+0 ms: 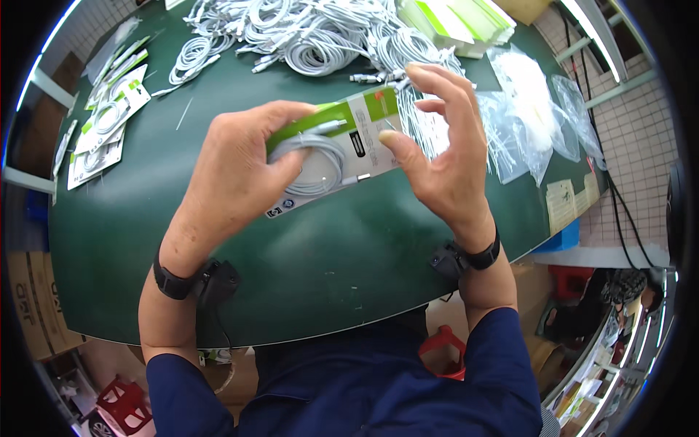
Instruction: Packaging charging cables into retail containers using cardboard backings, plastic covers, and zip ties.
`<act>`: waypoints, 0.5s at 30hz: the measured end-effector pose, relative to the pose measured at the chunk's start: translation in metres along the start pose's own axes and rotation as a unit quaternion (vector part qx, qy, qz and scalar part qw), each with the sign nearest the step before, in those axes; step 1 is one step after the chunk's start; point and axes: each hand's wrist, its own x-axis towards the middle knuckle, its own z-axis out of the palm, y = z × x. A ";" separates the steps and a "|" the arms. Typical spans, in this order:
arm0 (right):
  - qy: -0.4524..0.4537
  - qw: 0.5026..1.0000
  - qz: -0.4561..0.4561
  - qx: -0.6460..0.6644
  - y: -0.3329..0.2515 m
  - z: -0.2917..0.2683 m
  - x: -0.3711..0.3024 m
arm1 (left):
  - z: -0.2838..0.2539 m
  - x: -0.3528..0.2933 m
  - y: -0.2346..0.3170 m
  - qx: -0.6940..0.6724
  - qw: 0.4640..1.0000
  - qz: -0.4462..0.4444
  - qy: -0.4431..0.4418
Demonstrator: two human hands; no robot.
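Note:
My left hand (233, 156) grips the left end of a green and white packaging card (382, 109), tilted above the table. A coiled light-grey cable (333, 156) lies on the card's front, with my left thumb pressed over the coil. Close to the card's right end, my right hand (453, 164) is open, its fingers spread and curved. The right thumb tip overlaps the card in view; I cannot tell whether it touches. Both wrists wear black straps with small black devices.
A heap of coiled grey cables (320, 51) covers the far middle of the green table (313, 269). Green and white cards (473, 29) are stacked far right, near clear plastic bags (531, 109) and thin white ties (499, 149). Carded cables (109, 120) lie at left.

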 end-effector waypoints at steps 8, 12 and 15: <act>-0.156 0.979 -0.050 -0.123 -0.047 0.012 -0.008 | 0.005 -0.010 0.012 0.218 0.956 0.190 -0.052; -0.101 0.994 0.010 -0.039 -0.037 0.007 -0.010 | 0.000 -0.004 0.017 0.253 0.906 0.318 0.121; -0.045 0.992 0.089 0.076 -0.026 0.011 -0.012 | 0.004 -0.001 0.021 0.191 0.931 0.194 0.241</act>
